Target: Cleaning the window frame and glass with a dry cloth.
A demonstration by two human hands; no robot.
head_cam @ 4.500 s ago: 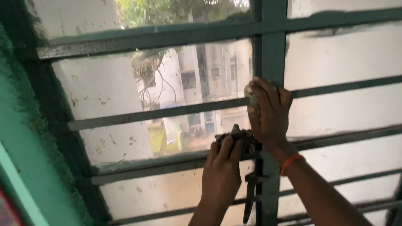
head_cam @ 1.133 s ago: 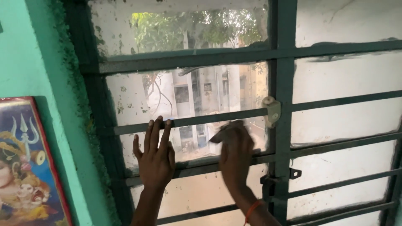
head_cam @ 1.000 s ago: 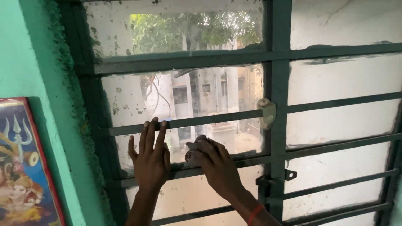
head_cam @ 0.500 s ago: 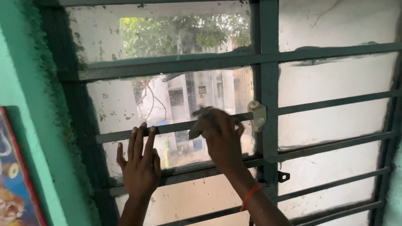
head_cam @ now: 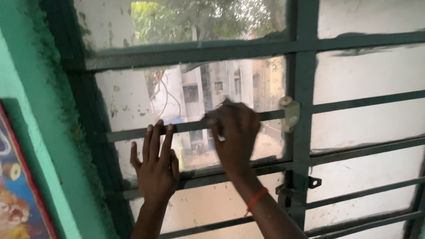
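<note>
- On the dirty window pane (head_cam: 133, 97): left hand (head_cam: 155, 166) flat, fingers spread, holding nothing, fingertips on a horizontal bar (head_cam: 186, 127).
- Right hand (head_cam: 234, 135) pressed to the glass, curled around a small dark cloth (head_cam: 215, 111), near a pale latch (head_cam: 290, 113).

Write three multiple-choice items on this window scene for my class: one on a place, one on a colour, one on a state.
1. Where does the left hand rest?
A. on the pane by a bar
B. on the picture
C. on the latch

2. What colour is the band on the right wrist?
A. blue
B. orange
C. white

3. How are the left hand's fingers?
A. fisted
B. curled round a bar
C. stretched flat

Answers: A, its fingertips reach the horizontal bar; B, orange shows below the right hand; C, they lie straight against the glass.
</note>
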